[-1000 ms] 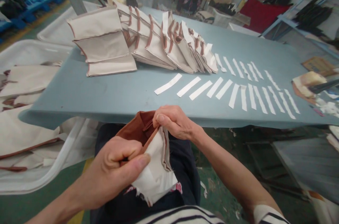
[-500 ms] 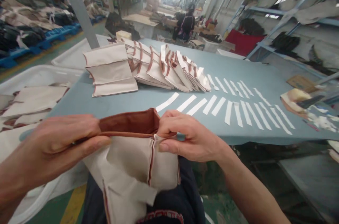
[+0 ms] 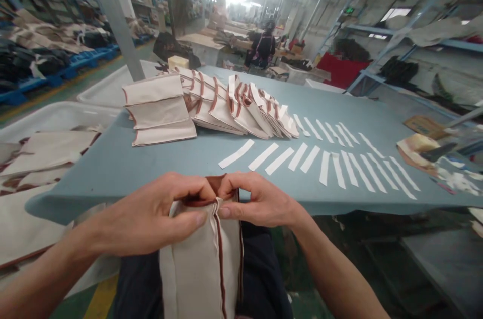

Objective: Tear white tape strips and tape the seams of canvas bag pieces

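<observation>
A cream fabric bag piece (image 3: 196, 263) with brown lining and a brown-bound seam hangs upright over my lap, in front of the table edge. My left hand (image 3: 166, 211) pinches its top rim just left of the seam, thumb outside and fingers inside. On the other side of that seam, my right hand (image 3: 252, 201) grips the same rim between thumb and curled fingers. The two thumbs nearly meet at the seam. Most of the brown inside is hidden behind my fingers.
On the blue-grey table (image 3: 151, 178) stands a row of similar cream pieces (image 3: 162, 112). White strips (image 3: 309, 160) lie in rows to the right. A white bin (image 3: 56, 117) holds more pieces at left. A person (image 3: 264, 47) sits farther back.
My left hand has moved right along the rim to the seam, close to my right hand. The bag's opening has narrowed, and its seam now faces me.
</observation>
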`<state>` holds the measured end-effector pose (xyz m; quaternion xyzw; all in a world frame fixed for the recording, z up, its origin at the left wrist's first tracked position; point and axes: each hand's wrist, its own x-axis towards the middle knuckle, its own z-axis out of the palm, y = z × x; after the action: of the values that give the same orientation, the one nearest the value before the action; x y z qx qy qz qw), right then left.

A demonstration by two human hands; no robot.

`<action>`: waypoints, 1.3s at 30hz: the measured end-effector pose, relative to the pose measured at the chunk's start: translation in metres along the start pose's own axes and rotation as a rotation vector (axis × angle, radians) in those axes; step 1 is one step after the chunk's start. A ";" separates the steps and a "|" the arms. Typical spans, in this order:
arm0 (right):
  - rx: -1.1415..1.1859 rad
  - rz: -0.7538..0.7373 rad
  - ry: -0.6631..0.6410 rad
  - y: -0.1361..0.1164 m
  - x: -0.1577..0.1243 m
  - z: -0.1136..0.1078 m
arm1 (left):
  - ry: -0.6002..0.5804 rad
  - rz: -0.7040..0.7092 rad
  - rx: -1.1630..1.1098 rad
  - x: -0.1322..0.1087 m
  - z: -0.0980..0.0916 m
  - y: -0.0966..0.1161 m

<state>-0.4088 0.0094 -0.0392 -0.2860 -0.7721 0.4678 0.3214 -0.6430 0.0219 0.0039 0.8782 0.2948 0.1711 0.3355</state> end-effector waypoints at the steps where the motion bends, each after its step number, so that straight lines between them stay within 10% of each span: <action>1: -0.007 0.035 0.003 0.002 -0.001 0.001 | -0.033 -0.030 -0.027 0.001 0.002 0.000; 22: 0.090 -0.013 0.026 0.017 0.002 0.015 | -0.122 -0.058 -0.065 -0.013 0.005 -0.009; 39: 0.335 0.011 -0.050 0.015 0.001 0.024 | 0.081 -0.007 -0.415 -0.019 0.034 -0.012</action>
<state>-0.4257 0.0032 -0.0613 -0.2209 -0.6894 0.5986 0.3429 -0.6459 0.0007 -0.0305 0.7816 0.2694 0.2624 0.4977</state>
